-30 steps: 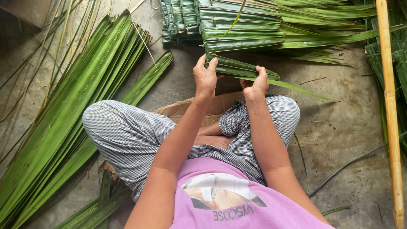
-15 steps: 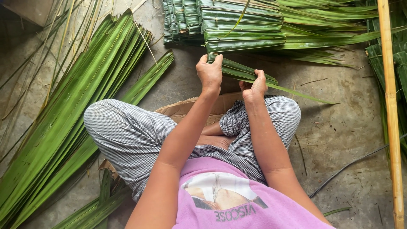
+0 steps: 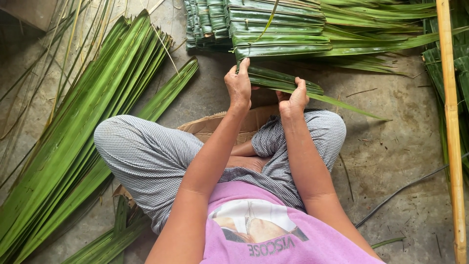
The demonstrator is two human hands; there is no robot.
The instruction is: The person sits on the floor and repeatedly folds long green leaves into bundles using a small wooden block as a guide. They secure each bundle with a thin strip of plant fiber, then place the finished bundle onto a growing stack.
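Observation:
I sit cross-legged on a piece of cardboard (image 3: 205, 128) on a concrete floor. Both hands hold a folded green palm leaf (image 3: 278, 79) just above my knees. My left hand (image 3: 239, 87) grips its folded left end, fingers pointing up toward the stacked row. My right hand (image 3: 293, 100) pinches the leaf further right, and its long pointed tip (image 3: 356, 108) trails off to the right. Just beyond my hands lies a row of folded palm leaves (image 3: 273, 30), laid side by side.
A thick heap of long loose palm leaves (image 3: 83, 127) lies at my left, running from far to near. A bamboo pole (image 3: 452, 132) lies along the right edge. A thin dark stick (image 3: 400, 191) lies on the floor at the right.
My left hand has shifted up along the leaf's folded end toward the stacked row. My right hand has kept its grip.

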